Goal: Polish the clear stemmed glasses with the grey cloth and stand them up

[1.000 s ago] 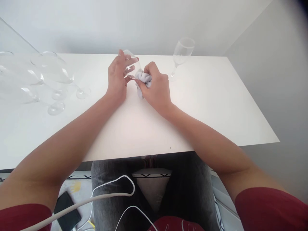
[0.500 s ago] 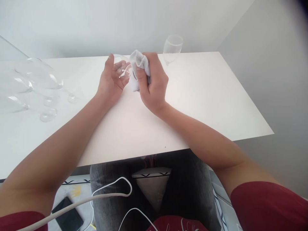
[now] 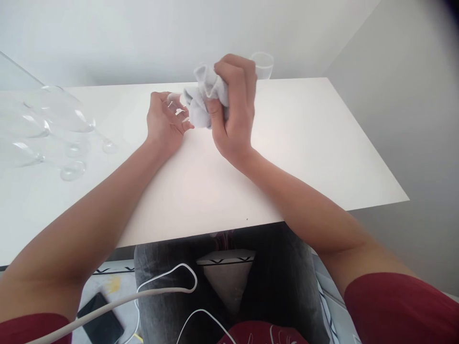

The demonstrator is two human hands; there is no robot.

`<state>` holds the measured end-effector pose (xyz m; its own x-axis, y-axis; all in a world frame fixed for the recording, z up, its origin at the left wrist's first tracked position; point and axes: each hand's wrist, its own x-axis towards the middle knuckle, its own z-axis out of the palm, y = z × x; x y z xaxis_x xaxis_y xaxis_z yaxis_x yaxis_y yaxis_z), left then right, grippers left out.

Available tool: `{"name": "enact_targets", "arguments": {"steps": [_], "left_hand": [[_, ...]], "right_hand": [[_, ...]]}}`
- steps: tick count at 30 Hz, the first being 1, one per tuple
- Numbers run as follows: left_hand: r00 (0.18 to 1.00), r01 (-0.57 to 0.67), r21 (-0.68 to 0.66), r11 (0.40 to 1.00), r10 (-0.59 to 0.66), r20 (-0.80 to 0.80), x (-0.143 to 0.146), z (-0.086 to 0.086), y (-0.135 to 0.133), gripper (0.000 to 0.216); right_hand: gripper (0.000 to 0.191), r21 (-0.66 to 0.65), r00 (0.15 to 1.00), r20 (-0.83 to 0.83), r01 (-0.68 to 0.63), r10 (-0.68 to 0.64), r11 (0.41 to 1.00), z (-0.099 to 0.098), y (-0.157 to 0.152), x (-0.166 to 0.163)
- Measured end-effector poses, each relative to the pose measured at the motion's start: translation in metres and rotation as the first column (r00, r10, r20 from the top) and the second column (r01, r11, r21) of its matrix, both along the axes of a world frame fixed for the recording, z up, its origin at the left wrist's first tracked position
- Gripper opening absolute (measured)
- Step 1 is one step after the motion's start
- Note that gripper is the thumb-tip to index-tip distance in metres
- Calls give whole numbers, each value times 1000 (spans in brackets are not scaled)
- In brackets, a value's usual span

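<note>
My left hand point(image 3: 163, 122) rests on the white table point(image 3: 304, 143), fingers curled around a clear stemmed glass point(image 3: 175, 106) lying on its side. My right hand point(image 3: 234, 107) is raised just right of it, closed on a crumpled grey-white cloth point(image 3: 201, 98) that touches the glass near its rim. Most of the glass is hard to make out behind fingers and cloth.
An upright clear glass point(image 3: 262, 64) stands at the table's far edge behind my right hand. Several clear stemmed glasses point(image 3: 57, 126) lie at the far left. Below the table are my lap, white cables point(image 3: 168, 286) and a dark phone point(image 3: 100, 322) on the floor.
My right hand has lifted the cloth up and away from the table, bunching it higher over the glass. My left hand has curled more tightly round the glass and slid slightly left.
</note>
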<state>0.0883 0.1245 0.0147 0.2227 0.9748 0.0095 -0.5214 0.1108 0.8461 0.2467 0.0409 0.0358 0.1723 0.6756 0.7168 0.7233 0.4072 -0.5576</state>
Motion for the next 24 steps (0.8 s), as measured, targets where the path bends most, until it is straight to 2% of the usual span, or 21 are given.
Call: {"name": "enact_targets", "arguments": {"steps": [3,5,8,11,16,18,21,22,24], "left_hand": [[998,68,-16,998,-68,5,4,1,-3,29],[994,109,-6,994,-110,-24,6,3,-7,29],[992,89,66,994,-83,-98,7,9,-14,27],[984,8,115,993,13,-177,7,14,-20,29],[985,57,296,953,-5,-172,6,12,-22,17],[983,59,311,949,0,-185,4,12,-21,14],[980,43,313,949,20,-196,3,14,-24,15],[980,33,312,949,32,-199,3,16,-25,16],[974,-4,302,953,71,-213,3,18,-27,18]], "right_hand": [[10,13,998,44,-54,53,998,4,-3,-6],[7,55,998,12,-61,60,997,6,-5,-11],[21,51,983,-170,-61,69,997,5,-6,-14],[33,-58,929,-363,-104,76,993,3,-5,-13],[45,-143,776,-620,-254,114,957,1,0,-7],[45,-167,671,-735,-313,94,935,1,4,-5],[41,-246,492,-870,-403,-18,881,-1,10,-2],[41,-272,462,-886,-428,-50,862,-2,11,-1],[42,-306,467,-881,-445,-73,842,-4,11,-2]]}}
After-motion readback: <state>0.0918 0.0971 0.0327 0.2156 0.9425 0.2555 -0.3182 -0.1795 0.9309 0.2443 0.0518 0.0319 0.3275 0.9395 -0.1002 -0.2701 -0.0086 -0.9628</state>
